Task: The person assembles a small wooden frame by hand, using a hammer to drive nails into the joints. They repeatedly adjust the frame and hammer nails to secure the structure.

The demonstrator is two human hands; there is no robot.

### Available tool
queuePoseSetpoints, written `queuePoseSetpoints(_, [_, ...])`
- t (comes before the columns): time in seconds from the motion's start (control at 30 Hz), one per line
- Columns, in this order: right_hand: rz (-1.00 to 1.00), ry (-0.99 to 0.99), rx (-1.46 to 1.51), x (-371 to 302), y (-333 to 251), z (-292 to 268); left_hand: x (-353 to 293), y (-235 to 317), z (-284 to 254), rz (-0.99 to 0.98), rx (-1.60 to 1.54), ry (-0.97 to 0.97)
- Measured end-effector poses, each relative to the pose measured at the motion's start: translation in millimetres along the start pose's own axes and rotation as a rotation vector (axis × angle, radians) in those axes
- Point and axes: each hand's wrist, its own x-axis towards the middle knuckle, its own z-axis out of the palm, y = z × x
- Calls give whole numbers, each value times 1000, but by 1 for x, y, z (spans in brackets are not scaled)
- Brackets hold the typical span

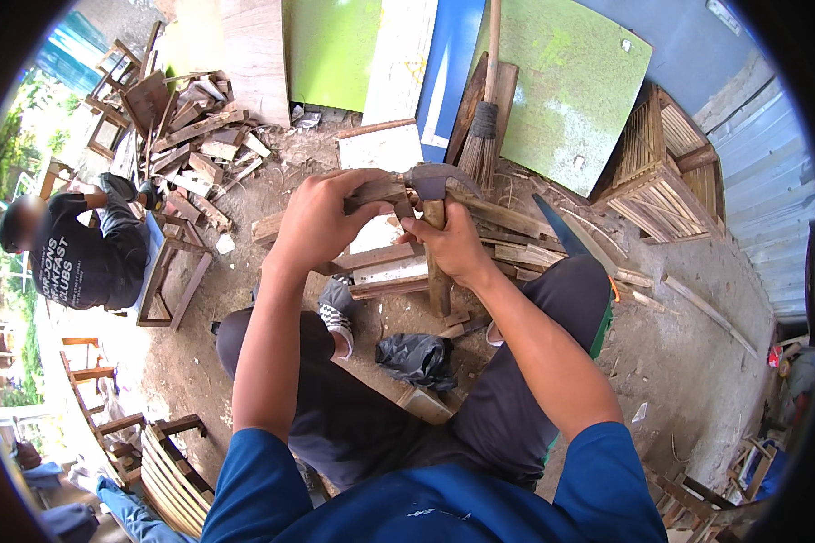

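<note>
Blue short-sleeved shirt [435, 502] fills the lower edge, and dark trousers [362, 407] spread beyond it around a crumpled black plastic bag [417, 359] on the ground. Above the knees, the left hand [321, 213] is closed around a short, weathered brown wooden piece [378, 188], fingers over its top. Just beside it, the right hand [453, 242] grips a hammer-like tool with dark metal head and wooden handle [433, 187]. Its handle runs back toward the body, roughly square to the wood's left-to-right axis; its head sits at the wood's right end, just past the right hand, the nearer of the two. Whether metal and wood touch is unclear. Farther off lie narrow wooden strips [516, 251], then a stick-handled broom [483, 136] and a mottled green board [561, 90].
</note>
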Motion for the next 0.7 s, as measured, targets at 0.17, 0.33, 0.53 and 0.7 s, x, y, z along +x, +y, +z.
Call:
queuePoseSetpoints(0.17, [-13,0,24,-3,4,-1,-4,0,-1,-1,-20,-29])
queuePoseSetpoints(0.33, [-18,-14,-42,-6,4,-2,-7,0,-2,47,-16,-38])
queuePoseSetpoints(0.53, [-40,-23,-93,-6,3,-4,-10,0,-2,-4,-2,-52])
queuePoseSetpoints(0.7, [14,11,-104,-11,2,-2,-13,1,-2,3,28,-45])
